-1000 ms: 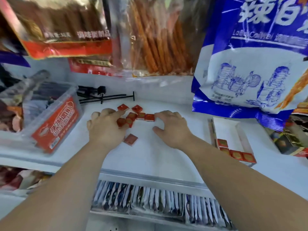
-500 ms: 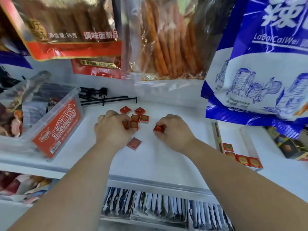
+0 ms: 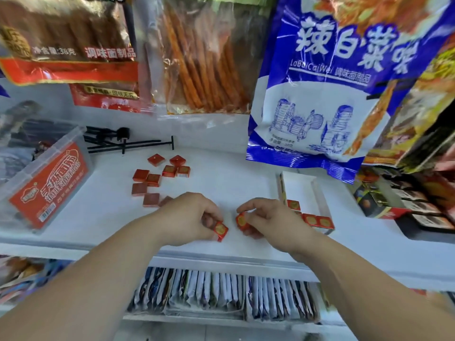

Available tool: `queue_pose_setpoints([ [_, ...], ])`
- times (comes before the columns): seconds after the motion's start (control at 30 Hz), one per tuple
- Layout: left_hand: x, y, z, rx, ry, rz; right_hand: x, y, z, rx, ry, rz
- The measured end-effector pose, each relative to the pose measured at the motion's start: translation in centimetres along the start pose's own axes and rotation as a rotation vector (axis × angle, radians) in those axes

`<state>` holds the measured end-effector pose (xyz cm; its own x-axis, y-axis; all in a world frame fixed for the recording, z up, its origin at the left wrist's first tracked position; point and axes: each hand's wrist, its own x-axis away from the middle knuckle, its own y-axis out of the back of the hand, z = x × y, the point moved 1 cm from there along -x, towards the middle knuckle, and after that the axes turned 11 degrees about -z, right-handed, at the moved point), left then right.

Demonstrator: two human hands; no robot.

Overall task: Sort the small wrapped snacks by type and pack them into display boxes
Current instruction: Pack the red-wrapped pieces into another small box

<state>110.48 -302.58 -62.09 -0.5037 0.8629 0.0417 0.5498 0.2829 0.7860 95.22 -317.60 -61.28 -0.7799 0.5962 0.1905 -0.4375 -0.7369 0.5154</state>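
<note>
Judged from the present layout, packing is at an early stage. The display box (image 3: 299,190), right of centre in the frame, has a few packed snacks (image 3: 317,221) at its lower end only, and most of its white floor is bare. Roughly nine loose snacks (image 3: 157,178) lie unsorted on the white shelf (image 3: 110,217), left of centre, some touching one another and one partly hidden behind the left hand (image 3: 189,217). The left grip is closed, with thumb and fingertips pinching one snack (image 3: 220,229) just above the shelf at lower centre. The right hand (image 3: 268,220) pinches a second snack (image 3: 242,221) in the same way, just beside the first and near the box. Both held pieces remain to be placed, followed by the loose group. Each snack is a small, flat, square piece in glossy red wrapping. The face of some carries a gold round mark, while others show a plain dull red side. All visible pieces appear to be of one type.
</note>
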Motion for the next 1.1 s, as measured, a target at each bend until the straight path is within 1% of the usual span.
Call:
queue_pose_setpoints([
  [0.07,-0.1,-0.3,-0.2,0.003,-0.001,0.028,0.1,-0.1,-0.6,-0.022,-0.007,-0.033],
  [0.23,-0.4,-0.6,-0.6,-0.022,0.001,0.071,0.4,-0.1,-1.2,0.045,0.016,-0.094],
  [0.4,-0.3,-0.7,-0.8,-0.011,0.012,0.049,0.2,0.0,-1.3,0.068,0.032,-0.074],
  [0.5,-0.4,-0.9,-0.9,-0.064,0.000,-0.029,0.0,0.7,-1.4,0.203,0.126,0.008],
  [0.57,-0.4,-1.2,-0.9,-0.048,-0.010,-0.044,0.1,1.0,-1.4,0.258,0.177,0.048],
  [0.77,-0.3,-1.2,-0.7,0.039,-0.048,-0.012,0.2,0.9,-1.6,0.333,0.255,0.057],
  [0.9,-0.2,-1.1,-0.5,0.017,-0.033,-0.041,0.2,1.0,-1.7,0.469,0.371,0.029],
  [1.1,0.0,-1.0,-0.2,0.021,-0.010,-0.043,0.1,1.7,-2.1,0.528,0.475,0.086],
])
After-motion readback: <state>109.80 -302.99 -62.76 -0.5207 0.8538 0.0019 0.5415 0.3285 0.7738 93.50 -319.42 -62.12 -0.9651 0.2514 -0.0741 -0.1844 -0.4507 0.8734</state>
